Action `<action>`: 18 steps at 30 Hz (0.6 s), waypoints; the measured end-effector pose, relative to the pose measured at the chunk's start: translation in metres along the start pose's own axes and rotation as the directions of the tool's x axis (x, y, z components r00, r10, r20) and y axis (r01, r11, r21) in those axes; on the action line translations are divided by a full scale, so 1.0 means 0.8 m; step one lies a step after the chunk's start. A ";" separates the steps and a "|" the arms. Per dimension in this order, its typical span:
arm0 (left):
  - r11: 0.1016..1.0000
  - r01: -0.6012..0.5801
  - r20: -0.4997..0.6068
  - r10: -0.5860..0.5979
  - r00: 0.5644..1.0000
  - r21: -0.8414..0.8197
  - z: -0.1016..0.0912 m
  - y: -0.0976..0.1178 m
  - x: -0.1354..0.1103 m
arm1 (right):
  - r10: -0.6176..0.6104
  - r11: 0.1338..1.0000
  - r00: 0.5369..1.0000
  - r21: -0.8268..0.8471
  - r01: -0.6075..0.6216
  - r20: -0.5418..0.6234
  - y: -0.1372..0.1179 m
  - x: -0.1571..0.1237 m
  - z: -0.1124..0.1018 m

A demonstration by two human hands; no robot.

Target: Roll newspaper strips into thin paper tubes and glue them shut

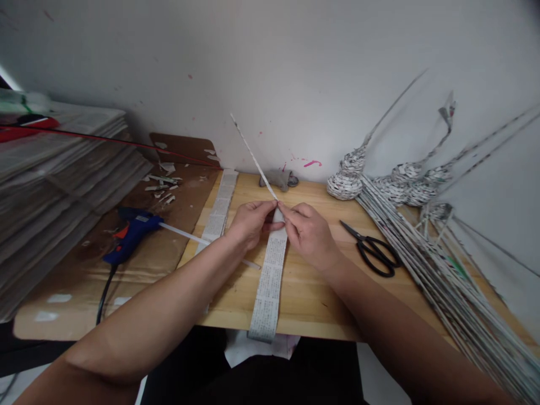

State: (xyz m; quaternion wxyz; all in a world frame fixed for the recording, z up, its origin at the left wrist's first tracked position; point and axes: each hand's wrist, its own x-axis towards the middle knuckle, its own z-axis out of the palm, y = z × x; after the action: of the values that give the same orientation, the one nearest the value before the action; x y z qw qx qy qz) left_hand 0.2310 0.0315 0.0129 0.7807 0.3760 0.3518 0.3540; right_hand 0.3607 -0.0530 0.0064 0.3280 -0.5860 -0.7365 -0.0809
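Observation:
A long strip of newspaper [270, 275] lies on the wooden board [312, 292], running from the front edge towards me up to my hands. My left hand [250, 222] and my right hand [307, 232] both pinch its far end, where the paper is rolled around a thin stick [252, 156] that juts up and back to the left. The fingers of both hands are closed on the rolled part. A second newspaper strip [220, 208] lies flat to the left of my hands.
Black scissors [374, 251] lie right of my right hand. Several rolled paper tubes [439, 281] and coiled paper rolls [346, 183] fill the right side. A blue glue gun [130, 233] rests on brown cardboard [169, 253] on the left, beside a tall newspaper stack [59, 174].

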 end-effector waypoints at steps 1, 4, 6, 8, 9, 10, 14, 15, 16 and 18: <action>1.000 0.008 -0.007 -0.008 1.000 -0.003 0.001 0.000 0.000 | 0.001 1.000 1.000 0.004 -0.001 0.005 0.000 0.000 0.000; 0.999 0.032 -0.026 -0.033 0.999 -0.021 0.002 0.002 -0.001 | -0.006 1.000 1.000 0.014 0.006 0.016 0.000 0.000 0.001; 0.998 0.042 -0.030 -0.044 0.999 -0.041 0.002 0.003 -0.002 | -0.011 1.000 1.000 0.015 0.011 0.019 0.000 -0.001 0.000; 0.997 0.053 -0.009 -0.053 0.999 -0.053 0.001 0.004 -0.002 | -0.018 1.000 1.000 0.014 0.018 0.021 0.000 -0.001 -0.001; 0.997 0.060 0.006 -0.060 0.998 -0.055 0.000 0.004 -0.002 | -0.020 1.000 0.999 0.014 0.020 0.025 -0.001 0.000 -0.001; 0.996 0.066 0.017 -0.066 0.998 -0.057 0.000 0.004 -0.002 | -0.023 1.000 0.999 0.016 0.022 0.028 -0.001 0.000 -0.001; 0.994 0.074 -0.024 -0.076 0.997 -0.080 -0.002 0.004 -0.002 | -0.027 0.999 1.000 0.037 0.026 0.012 -0.002 0.001 0.000; 0.994 0.070 -0.036 -0.074 0.997 -0.087 -0.002 0.004 -0.001 | -0.023 0.999 1.000 0.044 0.023 0.001 -0.003 0.001 0.001; 0.994 0.064 -0.044 -0.069 0.997 -0.093 -0.001 0.004 -0.001 | -0.013 0.999 1.000 0.053 0.014 -0.016 -0.003 0.001 0.001; 0.994 0.050 -0.053 -0.055 0.997 -0.095 0.000 0.004 -0.001 | 0.025 0.996 0.998 0.081 -0.021 -0.055 -0.004 0.001 0.002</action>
State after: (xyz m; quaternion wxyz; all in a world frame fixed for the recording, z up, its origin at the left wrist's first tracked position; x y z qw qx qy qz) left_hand 0.2293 0.0323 0.0156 0.7965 0.3195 0.3662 0.3597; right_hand 0.3571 -0.0522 0.0065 0.3728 -0.5783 -0.7228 -0.0639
